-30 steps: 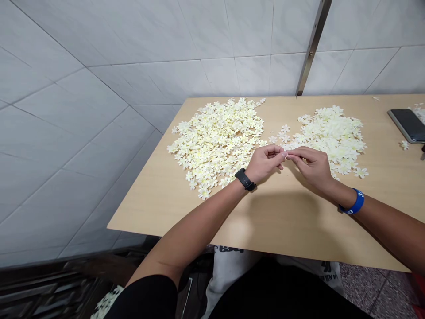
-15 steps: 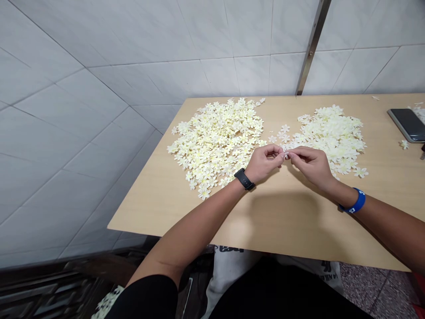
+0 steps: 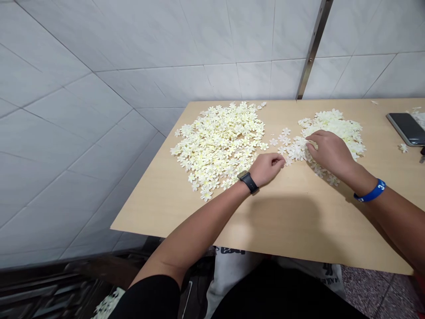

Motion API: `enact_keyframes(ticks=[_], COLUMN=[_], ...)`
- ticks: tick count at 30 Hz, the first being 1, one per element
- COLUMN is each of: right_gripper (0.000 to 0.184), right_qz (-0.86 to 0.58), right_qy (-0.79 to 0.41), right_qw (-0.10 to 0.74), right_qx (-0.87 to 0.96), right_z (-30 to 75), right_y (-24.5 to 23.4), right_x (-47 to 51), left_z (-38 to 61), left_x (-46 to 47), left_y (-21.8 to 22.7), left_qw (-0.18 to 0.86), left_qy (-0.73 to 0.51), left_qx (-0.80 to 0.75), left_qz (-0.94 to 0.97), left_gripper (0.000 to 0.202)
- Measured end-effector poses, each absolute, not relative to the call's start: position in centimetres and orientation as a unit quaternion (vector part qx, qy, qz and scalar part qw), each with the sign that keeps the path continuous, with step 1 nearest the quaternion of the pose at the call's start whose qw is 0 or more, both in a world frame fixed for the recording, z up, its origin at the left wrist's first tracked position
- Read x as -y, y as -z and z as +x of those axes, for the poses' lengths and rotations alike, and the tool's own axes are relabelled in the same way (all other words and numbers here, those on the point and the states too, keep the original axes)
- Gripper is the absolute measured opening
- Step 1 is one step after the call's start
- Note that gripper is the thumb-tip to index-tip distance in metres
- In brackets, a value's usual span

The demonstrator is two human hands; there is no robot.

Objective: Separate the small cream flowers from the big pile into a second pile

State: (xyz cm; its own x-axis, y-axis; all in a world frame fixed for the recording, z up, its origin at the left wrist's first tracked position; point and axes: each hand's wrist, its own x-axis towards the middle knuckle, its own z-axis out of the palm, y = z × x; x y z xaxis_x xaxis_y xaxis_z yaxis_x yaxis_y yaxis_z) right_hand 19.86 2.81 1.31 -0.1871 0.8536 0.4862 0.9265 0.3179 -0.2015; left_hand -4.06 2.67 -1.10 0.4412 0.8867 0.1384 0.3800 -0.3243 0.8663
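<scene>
Two heaps of small cream fabric flowers lie on a light wooden table (image 3: 282, 221). The left heap (image 3: 219, 144) is yellowish and spread wide; the right heap (image 3: 341, 128) is whiter. My left hand (image 3: 267, 168), with a black watch on the wrist, rests curled between the heaps, its fingertips pinched together; what they hold is too small to make out. My right hand (image 3: 328, 153), with a blue wristband, lies on the near left edge of the right heap, fingers bent down onto the flowers.
A dark phone (image 3: 407, 128) lies at the table's right edge, with a stray flower (image 3: 404, 147) beside it. White tiled walls stand behind and to the left. A metal strip (image 3: 312, 48) runs up the back wall. More flowers (image 3: 106, 303) lie on the floor below.
The two hands, pinched together over one small flower before, have parted. My right hand moved right and back onto the right heap. My left hand sank a little toward the table.
</scene>
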Motion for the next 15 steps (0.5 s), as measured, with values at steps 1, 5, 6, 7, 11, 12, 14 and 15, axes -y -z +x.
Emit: enact_keyframes(ticks=[1, 5, 6, 7, 11, 12, 14, 15], right_gripper=[0.026, 0.038, 0.041, 0.044, 0.054, 0.056, 0.056, 0.056], right_qz=[-0.576, -0.524, -0.508, -0.492, -0.470, -0.471, -0.482, -0.489], right_qy=[0.076, 0.060, 0.056, 0.053, 0.053, 0.054, 0.055, 0.058], right_qw=[0.258, 0.297, 0.289, 0.266, 0.122, 0.092, 0.054, 0.042], right_qx=[0.772, 0.796, 0.809, 0.828, 0.873, 0.876, 0.873, 0.869], right_z=[19.9, 18.2, 17.4, 16.5, 13.3, 12.6, 11.8, 11.8], right_y=[-1.4, -1.7, -1.7, -1.7, -0.6, -0.1, 1.1, 1.7], right_x=[-2.9, -3.0, -3.1, -3.4, -5.2, -5.6, -6.3, -6.5], left_z=[-4.1, -4.1, -4.1, -4.0, -3.6, -3.5, -3.3, -3.3], left_x=[-2.6, -2.3, -2.2, -2.0, -0.8, -0.5, -0.1, 0.0], left_y=[1.2, 1.3, 1.3, 1.3, 1.2, 1.1, 0.9, 0.9], left_qw=[0.361, 0.278, 0.269, 0.261, 0.226, 0.219, 0.211, 0.209], left_qy=[-0.295, -0.247, -0.236, -0.228, -0.237, -0.248, -0.267, -0.276], left_qx=[-0.415, -0.371, -0.345, -0.311, -0.185, -0.172, -0.160, -0.159], left_qz=[0.781, 0.851, 0.868, 0.885, 0.927, 0.928, 0.927, 0.925], left_gripper=[0.021, 0.029, 0.030, 0.032, 0.046, 0.048, 0.049, 0.049])
